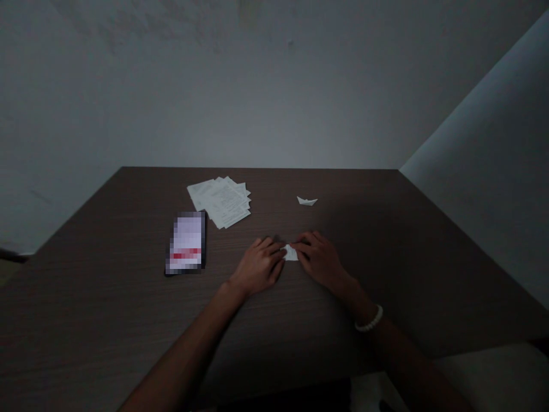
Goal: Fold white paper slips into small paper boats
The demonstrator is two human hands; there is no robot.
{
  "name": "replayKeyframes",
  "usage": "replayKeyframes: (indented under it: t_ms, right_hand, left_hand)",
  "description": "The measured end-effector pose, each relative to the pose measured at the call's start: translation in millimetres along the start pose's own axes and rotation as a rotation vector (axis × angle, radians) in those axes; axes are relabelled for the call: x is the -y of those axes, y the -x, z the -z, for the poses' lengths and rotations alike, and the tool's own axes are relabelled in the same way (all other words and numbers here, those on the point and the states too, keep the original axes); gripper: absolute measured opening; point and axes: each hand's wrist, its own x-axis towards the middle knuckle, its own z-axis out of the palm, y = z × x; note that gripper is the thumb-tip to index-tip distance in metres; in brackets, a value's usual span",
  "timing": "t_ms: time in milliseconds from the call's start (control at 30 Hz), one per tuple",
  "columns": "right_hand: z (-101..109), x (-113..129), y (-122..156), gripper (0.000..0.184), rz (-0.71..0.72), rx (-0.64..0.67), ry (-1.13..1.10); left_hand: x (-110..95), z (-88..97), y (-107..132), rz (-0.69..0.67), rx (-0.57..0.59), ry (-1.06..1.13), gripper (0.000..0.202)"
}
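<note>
Folded paper (291, 253): small, white, flat on the tabletop (386, 257) near its middle, between the 2 hands.
Left hand (259, 266): palm down, fingers curled, tips holding the paper's left edge against the wood.
Right hand (319, 258): palm down, fingertips gripping the paper's right edge, partly covering it.
Bracelet (369, 321): pale beads, around the right wrist.
Paper boat (307, 201): white, tiny, farther back, well apart from the hands.
Printed sheets (222, 201): loose fanned stack, back left of the hands.
Phone (186, 242): lit screen up, just in front of the sheets, left of the left hand.
Light: dim, details of the folds too dark to tell.
</note>
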Motion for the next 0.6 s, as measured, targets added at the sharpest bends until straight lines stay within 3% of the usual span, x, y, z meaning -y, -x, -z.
replayKeyframes:
  t_ms: [333,600]
  right_hand:
    - [1.1,4.2,0.0,0.019,-0.021,0.002,0.055]
    - [2.4,4.2,0.2,0.019,-0.023,0.003,0.041]
  left_hand:
    - [3.8,0.5,2.4,-0.057,-0.051,-0.027,0.024]
    - [5.3,-4.8,5.4,-0.144,-0.166,0.093,0.024]
